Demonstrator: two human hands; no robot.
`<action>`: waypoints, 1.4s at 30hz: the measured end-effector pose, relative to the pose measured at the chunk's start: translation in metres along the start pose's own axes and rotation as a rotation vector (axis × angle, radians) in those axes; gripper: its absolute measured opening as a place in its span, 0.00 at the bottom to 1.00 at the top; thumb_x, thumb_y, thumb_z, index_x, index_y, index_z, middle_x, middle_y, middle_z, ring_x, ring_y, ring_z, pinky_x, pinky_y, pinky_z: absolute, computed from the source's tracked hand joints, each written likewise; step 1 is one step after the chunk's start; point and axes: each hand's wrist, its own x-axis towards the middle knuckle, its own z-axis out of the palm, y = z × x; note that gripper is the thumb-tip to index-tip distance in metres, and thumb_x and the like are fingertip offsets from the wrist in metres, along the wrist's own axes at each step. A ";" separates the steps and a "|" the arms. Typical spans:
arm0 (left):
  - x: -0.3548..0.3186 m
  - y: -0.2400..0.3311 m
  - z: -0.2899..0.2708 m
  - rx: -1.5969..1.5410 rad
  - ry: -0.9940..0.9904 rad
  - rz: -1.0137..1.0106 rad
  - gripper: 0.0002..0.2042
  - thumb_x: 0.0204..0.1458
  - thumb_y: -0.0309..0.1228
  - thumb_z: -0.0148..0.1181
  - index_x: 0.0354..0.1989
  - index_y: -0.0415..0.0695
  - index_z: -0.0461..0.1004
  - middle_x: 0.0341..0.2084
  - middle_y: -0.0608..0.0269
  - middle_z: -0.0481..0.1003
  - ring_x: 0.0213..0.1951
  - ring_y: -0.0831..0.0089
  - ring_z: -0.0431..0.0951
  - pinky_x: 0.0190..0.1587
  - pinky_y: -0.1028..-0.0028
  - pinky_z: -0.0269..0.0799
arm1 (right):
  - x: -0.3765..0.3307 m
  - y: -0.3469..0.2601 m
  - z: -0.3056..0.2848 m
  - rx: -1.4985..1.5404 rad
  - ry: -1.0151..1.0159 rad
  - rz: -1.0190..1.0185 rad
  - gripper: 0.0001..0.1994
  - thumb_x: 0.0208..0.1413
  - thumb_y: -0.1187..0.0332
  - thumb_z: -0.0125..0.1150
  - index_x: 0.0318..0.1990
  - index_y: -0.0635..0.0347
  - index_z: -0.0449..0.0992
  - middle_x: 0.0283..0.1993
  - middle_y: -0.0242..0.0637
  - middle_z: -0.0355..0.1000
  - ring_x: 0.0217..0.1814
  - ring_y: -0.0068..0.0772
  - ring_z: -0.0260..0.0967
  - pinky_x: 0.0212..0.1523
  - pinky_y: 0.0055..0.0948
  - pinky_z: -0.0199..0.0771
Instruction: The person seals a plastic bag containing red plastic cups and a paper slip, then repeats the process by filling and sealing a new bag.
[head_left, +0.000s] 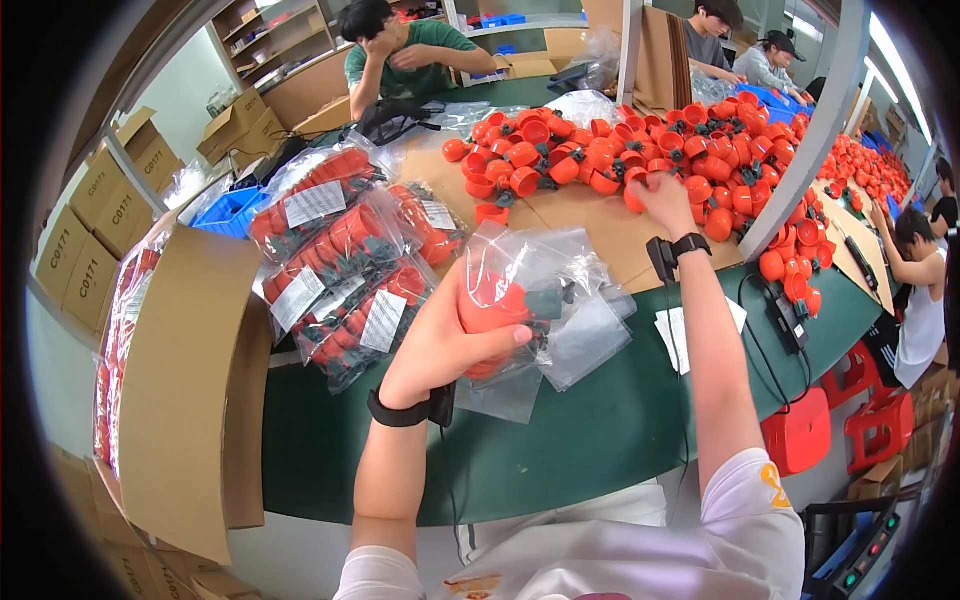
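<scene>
My left hand [435, 340] grips a clear plastic bag [570, 300] with red plastic cups [492, 300] inside it, above the green table. The thumb lies across the front of the bag, and a dark part shows beside the cups through the plastic. Farther off to the right, my right hand [668, 205] is at the near edge of a big heap of red cups with dark green clips [705, 160]. Its fingers are closed on a red cup [634, 195], partly covered by them. Flat empty bags [500, 395] lie beneath the held bag.
Filled bags of red cups with white labels [350, 235] are piled left of my hands, beside an open cardboard carton [180, 390]. White paper slips [672, 335] lie on the green table [560, 455]. A slanted white post [815, 130] stands right of the heap. Other people sit around the benches.
</scene>
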 end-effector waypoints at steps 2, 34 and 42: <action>0.001 -0.003 -0.004 -0.003 0.011 0.039 0.41 0.45 0.30 0.78 0.68 0.38 0.60 0.51 0.61 0.73 0.52 0.74 0.74 0.57 0.71 0.71 | 0.006 0.023 0.013 -0.380 -0.193 0.081 0.13 0.52 0.60 0.70 0.37 0.62 0.82 0.34 0.45 0.81 0.39 0.46 0.81 0.45 0.39 0.79; -0.013 0.006 -0.010 0.303 -0.112 0.140 0.48 0.41 0.38 0.80 0.70 0.36 0.58 0.48 0.52 0.76 0.48 0.67 0.78 0.55 0.69 0.73 | -0.140 -0.186 -0.156 -0.038 -0.348 -0.418 0.33 0.48 0.73 0.74 0.62 0.55 0.65 0.43 0.38 0.79 0.45 0.36 0.79 0.45 0.36 0.76; -0.015 0.014 0.002 0.441 -0.271 0.142 0.49 0.40 0.38 0.81 0.71 0.39 0.58 0.52 0.50 0.77 0.53 0.66 0.77 0.58 0.69 0.71 | -0.150 -0.228 -0.178 -0.128 -0.650 -0.514 0.34 0.47 0.70 0.76 0.63 0.55 0.66 0.46 0.38 0.80 0.48 0.37 0.81 0.50 0.30 0.76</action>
